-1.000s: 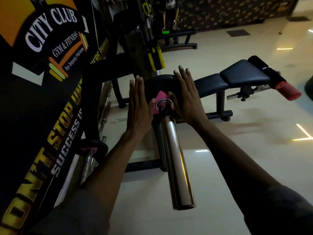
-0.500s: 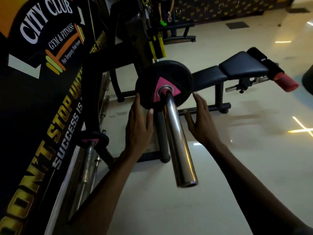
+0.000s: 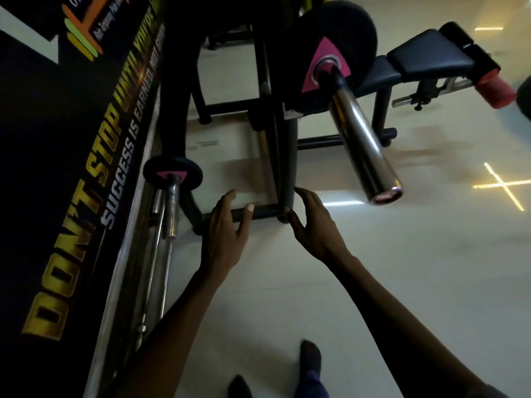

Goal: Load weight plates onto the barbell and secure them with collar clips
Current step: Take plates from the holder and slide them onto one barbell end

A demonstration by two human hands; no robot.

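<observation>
A black weight plate (image 3: 353, 33) with a pink triangle sits far in on the chrome barbell sleeve (image 3: 362, 145), which juts toward me at the upper right. The rest of the sleeve is bare. My left hand (image 3: 227, 234) and my right hand (image 3: 316, 228) hang low over the floor, below the sleeve, fingers spread and holding nothing. A smaller black plate (image 3: 172, 173) with a pink mark sits on a thin bar (image 3: 172, 208) at the left near the wall. No collar clip is visible.
The black rack frame (image 3: 284, 156) stands between my hands and the barbell. A padded bench (image 3: 425, 56) with a red roller (image 3: 494, 90) is at the upper right. Spare bars (image 3: 152, 271) lie along the banner wall (image 3: 57, 168). My feet (image 3: 310, 363) show at the bottom.
Both hands have come off the plate and dropped down toward the floor, away from the barbell. The view has tilted downward; the plate stays seated on the sleeve.
</observation>
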